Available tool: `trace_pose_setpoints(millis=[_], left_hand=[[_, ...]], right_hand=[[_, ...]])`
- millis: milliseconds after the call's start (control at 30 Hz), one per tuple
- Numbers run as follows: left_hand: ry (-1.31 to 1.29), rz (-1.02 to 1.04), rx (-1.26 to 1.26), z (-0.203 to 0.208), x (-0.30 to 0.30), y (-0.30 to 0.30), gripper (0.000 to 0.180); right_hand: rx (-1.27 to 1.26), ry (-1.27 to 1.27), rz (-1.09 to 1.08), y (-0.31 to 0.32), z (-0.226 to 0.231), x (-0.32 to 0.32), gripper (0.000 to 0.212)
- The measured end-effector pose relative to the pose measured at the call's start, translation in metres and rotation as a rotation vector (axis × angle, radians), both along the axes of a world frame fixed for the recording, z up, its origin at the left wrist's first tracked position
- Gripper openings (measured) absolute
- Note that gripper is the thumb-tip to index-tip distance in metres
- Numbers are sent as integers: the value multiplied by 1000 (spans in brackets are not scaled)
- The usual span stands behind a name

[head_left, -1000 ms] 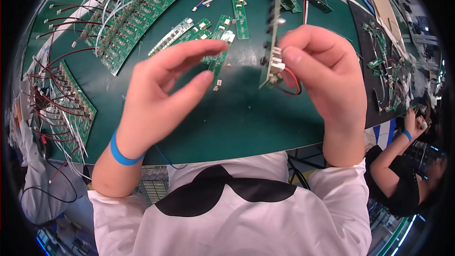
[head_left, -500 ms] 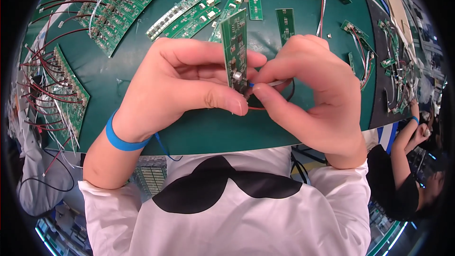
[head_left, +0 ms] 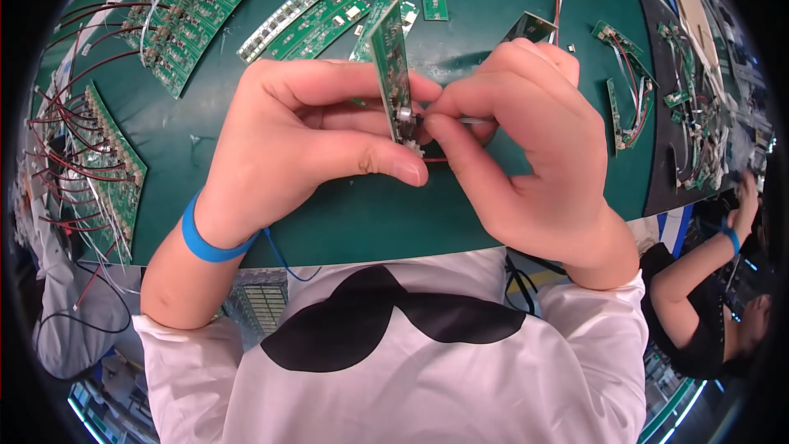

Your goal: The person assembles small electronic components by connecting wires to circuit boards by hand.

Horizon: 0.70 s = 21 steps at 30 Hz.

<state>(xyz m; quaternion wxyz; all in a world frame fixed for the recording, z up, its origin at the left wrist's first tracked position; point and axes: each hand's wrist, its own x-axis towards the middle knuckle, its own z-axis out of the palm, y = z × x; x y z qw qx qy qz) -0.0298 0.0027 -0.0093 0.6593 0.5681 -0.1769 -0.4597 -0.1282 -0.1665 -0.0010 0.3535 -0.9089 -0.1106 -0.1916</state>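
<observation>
My left hand holds a narrow green circuit board on edge, nearly upright, between thumb and fingers. A small silvery round part sits low on the board's face. Close against that lower end, my right hand pinches a thin cable with thumb and forefinger. A pale wire of it runs back under my right fingers, and a red wire shows below. Whatever tip lies between the fingertips is mostly hidden. Behind my right knuckles a second green board stands tilted, partly covered.
Several loose green boards lie on the green mat beyond my hands. Wired board panels fill the left side. More wired boards lie at right, beside a black mat. A co-worker's arm shows at far right.
Both hands have shifted slightly left with the board, which leans more. The blue bit at my right fingertips is now hidden. The board behind my right hand has tipped, and the co-worker's hand has risen.
</observation>
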Motion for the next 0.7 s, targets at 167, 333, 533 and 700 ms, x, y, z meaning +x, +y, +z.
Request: trace_pose_setpoints(millis=[167,333,533,700], left_hand=[[-32,30,-35,1,-2,1,46],[-18,37,-47,0,1,1,43],[-72,50,-63,-2,-3,1,44],[-61,53,-66,-3,0,1,44]], right_hand=[[-36,-79,-10,2,-5,1,18],[40,-16,-13,3,-4,0,17],[23,-49,-8,2,-5,3,15],[94,31,-17,3,-5,1,13]])
